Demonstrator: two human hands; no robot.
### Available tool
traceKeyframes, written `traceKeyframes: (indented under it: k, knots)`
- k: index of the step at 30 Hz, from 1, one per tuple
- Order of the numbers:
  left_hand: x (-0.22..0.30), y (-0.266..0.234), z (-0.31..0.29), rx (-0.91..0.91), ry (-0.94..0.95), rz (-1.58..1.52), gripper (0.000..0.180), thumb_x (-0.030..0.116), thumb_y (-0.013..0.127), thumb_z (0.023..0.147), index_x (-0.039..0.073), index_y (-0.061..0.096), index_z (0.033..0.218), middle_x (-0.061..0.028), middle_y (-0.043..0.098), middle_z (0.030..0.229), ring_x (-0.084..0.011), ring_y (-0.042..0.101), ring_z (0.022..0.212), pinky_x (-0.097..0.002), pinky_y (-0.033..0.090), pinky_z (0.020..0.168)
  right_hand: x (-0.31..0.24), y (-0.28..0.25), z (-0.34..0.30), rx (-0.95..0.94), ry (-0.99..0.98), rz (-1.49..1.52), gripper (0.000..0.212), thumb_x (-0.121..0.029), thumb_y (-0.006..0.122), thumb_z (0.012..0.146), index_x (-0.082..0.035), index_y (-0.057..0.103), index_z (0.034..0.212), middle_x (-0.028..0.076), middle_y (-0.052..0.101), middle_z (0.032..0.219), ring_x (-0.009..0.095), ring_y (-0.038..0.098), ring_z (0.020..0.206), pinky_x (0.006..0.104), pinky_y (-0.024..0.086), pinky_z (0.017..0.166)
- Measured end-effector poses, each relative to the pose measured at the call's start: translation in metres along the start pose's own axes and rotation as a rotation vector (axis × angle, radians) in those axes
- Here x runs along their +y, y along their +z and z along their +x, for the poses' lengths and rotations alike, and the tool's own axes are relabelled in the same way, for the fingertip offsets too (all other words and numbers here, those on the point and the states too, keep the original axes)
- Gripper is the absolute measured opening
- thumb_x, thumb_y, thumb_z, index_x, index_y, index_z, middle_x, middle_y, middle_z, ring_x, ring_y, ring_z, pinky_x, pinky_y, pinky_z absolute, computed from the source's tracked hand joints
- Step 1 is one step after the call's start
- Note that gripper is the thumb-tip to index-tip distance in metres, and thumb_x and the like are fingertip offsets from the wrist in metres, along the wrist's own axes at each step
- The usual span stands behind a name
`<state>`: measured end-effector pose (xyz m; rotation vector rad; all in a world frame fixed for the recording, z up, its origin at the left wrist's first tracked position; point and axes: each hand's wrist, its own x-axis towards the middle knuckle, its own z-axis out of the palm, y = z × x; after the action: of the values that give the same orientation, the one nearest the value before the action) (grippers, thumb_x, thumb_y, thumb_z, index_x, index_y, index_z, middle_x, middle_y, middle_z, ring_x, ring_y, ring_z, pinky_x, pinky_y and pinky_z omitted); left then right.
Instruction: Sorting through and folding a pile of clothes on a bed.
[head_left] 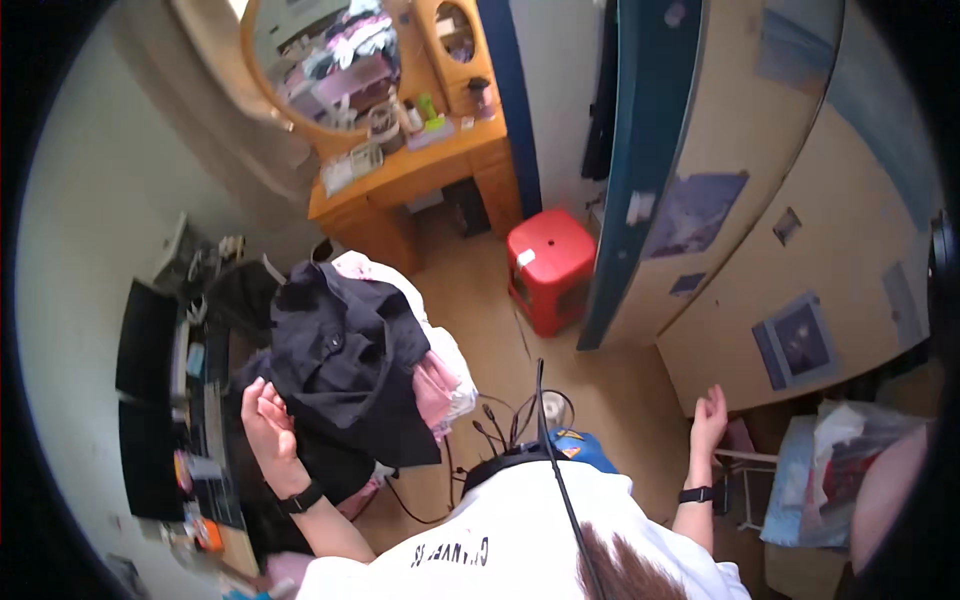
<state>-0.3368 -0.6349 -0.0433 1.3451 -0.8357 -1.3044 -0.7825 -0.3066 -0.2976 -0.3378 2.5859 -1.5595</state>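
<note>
A black garment with a button [345, 345] lies crumpled on top of a heap of clothes. Pink cloth [436, 388] and white cloth [462, 392] show from beneath its right side. Beside the heap's left edge is my left hand [268, 425], palm turned up, fingers loosely bent and nothing in them. Off to the right, my right hand [709, 420] hangs over the floor near the wardrobe, its fingers loosely curled and apart, with no object visible in it. Each wrist wears a black band. What supports the clothes is mostly hidden.
A red plastic stool [552, 250] stands ahead, near a wooden dressing table [420, 165] with a mirror. Dark monitors [150, 340] line the left side. Cables [490, 425] trail over the floor before me. Pale wardrobe doors [760, 260] and bagged items [835, 470] are at right.
</note>
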Motion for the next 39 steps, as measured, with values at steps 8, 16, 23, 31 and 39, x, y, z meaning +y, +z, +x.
traceKeyframes:
  k: [8, 16, 23, 31, 39]
  knots:
    - [0.028, 0.078, 0.134, -0.301, 0.061, -0.179, 0.015, 0.029, 0.057, 0.073, 0.017, 0.05, 0.07, 0.01, 0.052, 0.06, -0.0006, 0.046, 0.049, -0.0135, 0.033, 0.042, -0.268, 0.083, 0.034, 0.203, -0.629, 0.07, 0.077, -0.014, 0.066, 0.066, -0.003, 0.024, 0.129, 0.018, 0.027, 0.131, 0.034, 0.027, 0.12, 0.0445, 0.024, 0.097]
    - [0.013, 0.087, 0.197, -0.602, -0.108, -0.128, 0.024, 0.033, 0.058, 0.072, 0.022, 0.039, 0.061, 0.0106, 0.04, 0.05, -0.0015, 0.038, 0.041, -0.0152, 0.026, 0.038, -0.287, 0.104, -0.03, 0.813, -0.539, -0.262, 0.103, -0.019, 0.073, 0.056, 0.002, 0.007, 0.132, 0.026, 0.012, 0.135, 0.039, 0.016, 0.124, 0.0474, 0.014, 0.102]
    - [-0.011, 0.09, 0.255, -0.575, -0.145, -0.133, 0.021, 0.031, 0.057, 0.074, 0.021, 0.041, 0.064, 0.0106, 0.04, 0.052, -0.0014, 0.037, 0.042, -0.0151, 0.027, 0.038, -0.205, 0.092, 0.003, 0.863, -0.229, -0.153, 0.056, -0.006, 0.052, 0.071, 0.008, 0.031, 0.121, 0.029, 0.041, 0.116, 0.037, 0.04, 0.11, 0.0413, 0.029, 0.095]
    - [0.022, 0.119, 0.313, -0.656, -0.109, -0.049, 0.019, 0.033, 0.054, 0.076, 0.02, 0.045, 0.066, 0.0106, 0.041, 0.054, -0.0012, 0.041, 0.046, -0.0141, 0.03, 0.043, -0.224, 0.068, -0.016, 0.905, -0.099, -0.087, 0.029, -0.01, 0.057, 0.074, 0.009, 0.05, 0.095, 0.022, 0.059, 0.087, 0.03, 0.057, 0.079, 0.0363, 0.044, 0.072]
    - [0.027, 0.13, 0.326, -0.665, -0.133, 0.0, 0.024, 0.034, 0.055, 0.075, 0.02, 0.041, 0.061, 0.0092, 0.041, 0.052, -0.0023, 0.04, 0.043, -0.0149, 0.029, 0.041, -0.17, 0.032, -0.027, 0.902, -0.137, 0.064, 0.029, -0.005, 0.057, 0.076, 0.008, 0.049, 0.101, 0.013, 0.056, 0.097, 0.021, 0.053, 0.086, 0.0311, 0.04, 0.079]
